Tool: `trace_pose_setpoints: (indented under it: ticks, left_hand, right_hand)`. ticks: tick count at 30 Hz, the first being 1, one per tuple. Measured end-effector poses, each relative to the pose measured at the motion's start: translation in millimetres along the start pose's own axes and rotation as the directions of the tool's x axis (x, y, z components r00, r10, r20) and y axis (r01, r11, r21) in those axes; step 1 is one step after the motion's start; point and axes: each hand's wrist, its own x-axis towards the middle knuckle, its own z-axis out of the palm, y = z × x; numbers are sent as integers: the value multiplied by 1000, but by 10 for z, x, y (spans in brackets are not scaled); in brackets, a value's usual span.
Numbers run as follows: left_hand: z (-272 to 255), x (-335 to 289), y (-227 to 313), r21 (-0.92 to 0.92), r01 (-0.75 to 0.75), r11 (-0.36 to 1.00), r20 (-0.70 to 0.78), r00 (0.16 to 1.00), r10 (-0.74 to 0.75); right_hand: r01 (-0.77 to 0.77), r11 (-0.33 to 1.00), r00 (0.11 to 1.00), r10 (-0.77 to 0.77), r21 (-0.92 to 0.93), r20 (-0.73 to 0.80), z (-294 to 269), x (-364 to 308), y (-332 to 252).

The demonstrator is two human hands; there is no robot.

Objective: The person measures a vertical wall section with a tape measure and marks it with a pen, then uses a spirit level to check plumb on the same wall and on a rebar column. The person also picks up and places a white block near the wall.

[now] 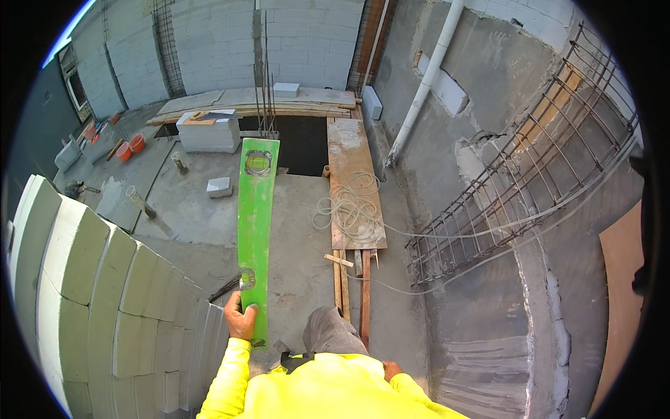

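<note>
My left hand [241,322] grips the lower part of a long green spirit level [255,202], its thumb across the face and its fingers wrapped round the left edge. The level stands up lengthwise ahead of me, with one vial window near its top and another just above my hand. My right hand [392,370] hangs low beside my body, half hidden by my yellow top. Its fingers cannot be made out, nor whether it holds anything.
Stacked white blocks [70,279] rise close on my left. Ahead lies a dark floor opening [303,143] beside a plank [356,167] with coiled pale hose [352,202]. A rebar cage [516,174] leans at the right wall. Orange buckets [130,146] stand far left.
</note>
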Motion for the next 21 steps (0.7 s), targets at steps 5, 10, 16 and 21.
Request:
trace_pose_setpoints:
  ticks: [5,10,16,21]
  left_hand:
    - [339,1250,-375,-219,70,973,84,995,-52]
    - [712,2727,-657,-267,237,934,242,955,-173]
    - [1172,4284,-495,-250,157,956,83,987,-140]
    - [1240,5319,-611,29,21,999,-38,999,-20]
  right_hand:
    - [119,993,993,-119,-6,24,-283,1211,-1006]
    - [110,994,992,-111,13,67,-1026,2699,-2140]
    - [150,962,985,-127,228,-112,-2331,3687,-3577]
    - [169,964,978,-140,205,-152,-3017,4425,-4240]
